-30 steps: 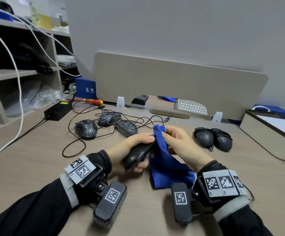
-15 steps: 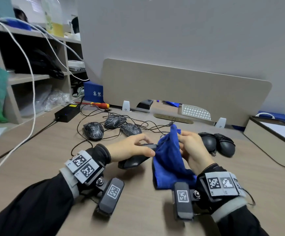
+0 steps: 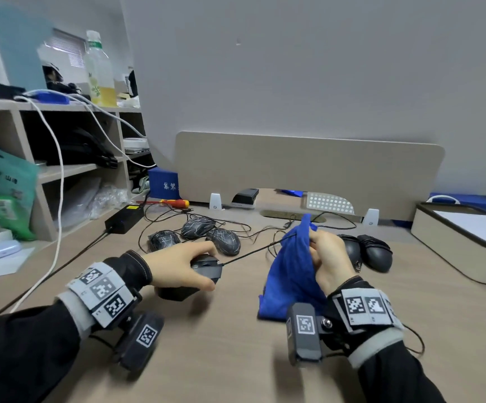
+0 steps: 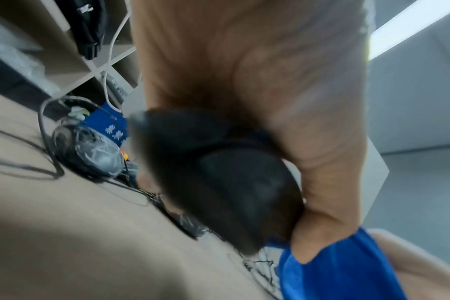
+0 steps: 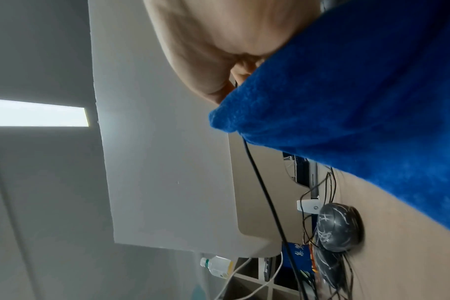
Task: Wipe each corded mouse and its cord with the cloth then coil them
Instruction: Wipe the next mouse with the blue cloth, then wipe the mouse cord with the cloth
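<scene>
My left hand (image 3: 183,267) grips a black corded mouse (image 3: 204,270) just above the desk; the left wrist view shows the same mouse (image 4: 234,182) under my palm. Its thin black cord (image 3: 250,254) runs taut to the right into the blue cloth (image 3: 291,274). My right hand (image 3: 324,254) pinches the cloth around the cord, and the cloth's lower end rests on the desk. In the right wrist view the cord (image 5: 262,188) comes out from under the cloth (image 5: 347,101). Three patterned mice (image 3: 198,228) with tangled cords lie behind my left hand.
Two black mice with wrapped cords (image 3: 375,253) lie right of my right hand. A black power brick (image 3: 124,218) and a red screwdriver (image 3: 176,203) sit at the back left by the shelves (image 3: 47,170). A beige divider (image 3: 308,170) stands behind; a box (image 3: 457,245) sits far right.
My hands have drawn apart: the left hand took the mouse leftward and flat, the right hand slid the cloth right along the cord, which now stretches taut between them.
</scene>
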`<state>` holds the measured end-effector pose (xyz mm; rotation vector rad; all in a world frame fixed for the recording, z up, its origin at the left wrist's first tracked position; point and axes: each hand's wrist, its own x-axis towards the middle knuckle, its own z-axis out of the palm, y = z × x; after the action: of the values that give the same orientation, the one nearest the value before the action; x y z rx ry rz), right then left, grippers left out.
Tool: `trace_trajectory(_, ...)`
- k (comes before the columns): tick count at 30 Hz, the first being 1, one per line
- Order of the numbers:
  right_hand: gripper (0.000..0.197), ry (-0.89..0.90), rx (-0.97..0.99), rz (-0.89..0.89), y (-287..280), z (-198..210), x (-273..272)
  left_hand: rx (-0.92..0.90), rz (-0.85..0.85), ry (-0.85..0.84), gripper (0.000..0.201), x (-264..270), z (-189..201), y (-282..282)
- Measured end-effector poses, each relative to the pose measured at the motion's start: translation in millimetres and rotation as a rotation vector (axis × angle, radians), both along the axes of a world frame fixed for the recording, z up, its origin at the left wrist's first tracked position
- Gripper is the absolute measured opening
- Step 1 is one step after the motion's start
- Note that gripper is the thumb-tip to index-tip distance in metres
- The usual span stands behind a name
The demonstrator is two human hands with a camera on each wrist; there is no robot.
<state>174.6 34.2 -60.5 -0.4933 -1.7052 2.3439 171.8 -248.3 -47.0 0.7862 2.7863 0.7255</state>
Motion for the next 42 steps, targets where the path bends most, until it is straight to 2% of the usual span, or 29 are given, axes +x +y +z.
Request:
trace_trajectory(3,0.019,0.001,-0.004,0.073,-6.8,1.2,2.6,-0.078,0.045,0.042,0.043,-1.1,-1.1,0.0)
trace_trajectory(8,0.018,0.012,-0.003,0.143,-8.1,3.2,3.3,-0.152,0.082,0.039,0.045,-2.1,-3.0,2.4)
trace_trajectory(11,0.026,0.016,-0.027,0.202,-11.0,-0.4,2.0,-0.237,0.082,0.022,0.039,-3.4,-3.7,5.4)
trace_trajectory(14,0.028,0.019,-0.051,0.260,-12.3,-0.6,3.9,-0.268,0.095,0.073,0.031,-5.9,-2.8,16.3)
trace_trajectory(16,0.034,0.018,-0.060,0.280,-14.5,-1.2,5.3,-0.140,0.110,0.103,0.033,-7.3,-2.8,32.8)
trace_trajectory(18,0.037,0.004,-0.077,0.285,-18.4,-2.0,6.4,0.081,0.119,0.094,0.034,-8.5,-2.1,55.5)
trace_trajectory(21,0.027,-0.012,-0.126,0.305,-18.3,-3.6,6.5,0.376,0.144,0.059,0.009,-9.6,-3.6,87.5)
trace_trajectory(25,0.025,-0.019,-0.166,0.336,-15.7,-7.1,6.0,0.683,0.206,-0.051,0.004,-10.7,-10.4,105.0)
trace_trajectory(29,0.021,-0.045,-0.187,0.316,-17.4,-9.6,1.1,0.811,0.229,-0.204,0.010,-11.6,-28.0,111.0)
trace_trajectory(34,0.024,-0.009,-0.196,0.339,-16.5,-12.0,-0.1,1.039,0.184,-0.263,0.019,-21.7,-40.9,104.9)
trace_trajectory(37,0.021,0.067,-0.154,0.390,-19.8,-12.8,0.3,1.045,0.178,-0.211,0.021,-24.5,-40.4,103.0)
trace_trajectory(40,0.023,0.135,0.022,0.454,-21.9,-13.0,2.6,1.020,0.164,-0.124,0.024,-25.0,-41.8,104.2)
trace_trajectory(42,0.018,0.153,0.166,0.432,-26.2,-15.4,3.7,1.015,0.133,-0.106,0.024,-22.6,-43.1,104.4)
